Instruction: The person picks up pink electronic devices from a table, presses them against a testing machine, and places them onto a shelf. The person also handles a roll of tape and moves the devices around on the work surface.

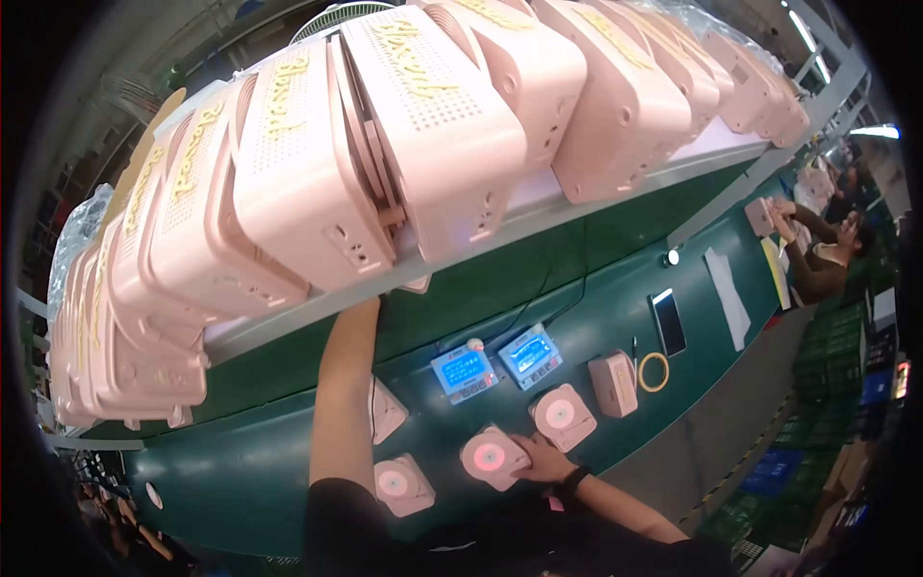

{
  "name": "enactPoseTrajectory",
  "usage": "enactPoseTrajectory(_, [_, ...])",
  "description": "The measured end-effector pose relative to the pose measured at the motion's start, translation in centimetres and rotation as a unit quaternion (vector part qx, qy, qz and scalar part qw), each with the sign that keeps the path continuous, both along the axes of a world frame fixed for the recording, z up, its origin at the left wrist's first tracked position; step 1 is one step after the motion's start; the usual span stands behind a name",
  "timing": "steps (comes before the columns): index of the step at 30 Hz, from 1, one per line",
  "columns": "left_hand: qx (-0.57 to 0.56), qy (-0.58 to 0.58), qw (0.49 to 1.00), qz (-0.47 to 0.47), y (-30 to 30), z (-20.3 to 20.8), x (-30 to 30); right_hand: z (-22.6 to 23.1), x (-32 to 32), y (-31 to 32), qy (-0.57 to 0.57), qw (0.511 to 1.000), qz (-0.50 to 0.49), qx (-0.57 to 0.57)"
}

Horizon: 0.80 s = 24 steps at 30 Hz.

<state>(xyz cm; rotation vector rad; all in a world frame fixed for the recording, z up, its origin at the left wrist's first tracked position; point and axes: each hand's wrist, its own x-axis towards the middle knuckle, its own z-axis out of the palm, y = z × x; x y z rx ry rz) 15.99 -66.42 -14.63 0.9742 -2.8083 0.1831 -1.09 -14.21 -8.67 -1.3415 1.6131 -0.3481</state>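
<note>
My right hand (543,460), with a black band at the wrist, grips the right edge of a small pink record-player-shaped device (486,452). A reddish glow shows on its round disc. My left forearm (344,394) reaches up and away under the shelf, and the shelf with its casings hides the hand. A corner of something pink (416,285) peeks out beside where that hand disappears. Similar pink devices lie around: one with a disc (560,413) right of my right hand, another (402,484) to the left, and one (387,412) partly behind my left arm.
Overhead, a shelf (452,264) carries a row of pink casings (442,125) with yellow lettering. Two blue-screened meters (463,373) with cables stand on the green table (240,490). Farther right are a pink box-shaped unit (613,383), yellow ring (653,372), phone (668,322) and a co-worker (822,255).
</note>
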Motion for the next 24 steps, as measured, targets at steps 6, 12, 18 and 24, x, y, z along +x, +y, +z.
enactPoseTrajectory(6, [0.06,0.008,0.998,0.031,1.7,-3.3,-0.3,-0.3,1.0,-0.4,-0.003,1.0,0.02,-0.016])
enactPoseTrajectory(12, [0.144,-0.033,0.98,0.132,12.0,12.1,3.3,1.1,2.2,-0.7,0.086,0.996,-0.007,0.009])
enactPoseTrajectory(18, [0.091,0.176,0.885,0.422,26.4,17.3,16.8,3.3,2.5,-1.1,0.111,0.993,-0.028,0.014])
enactPoseTrajectory(24, [0.157,0.134,0.727,0.655,33.6,13.3,21.3,3.1,3.1,0.0,0.122,0.991,-0.006,-0.045])
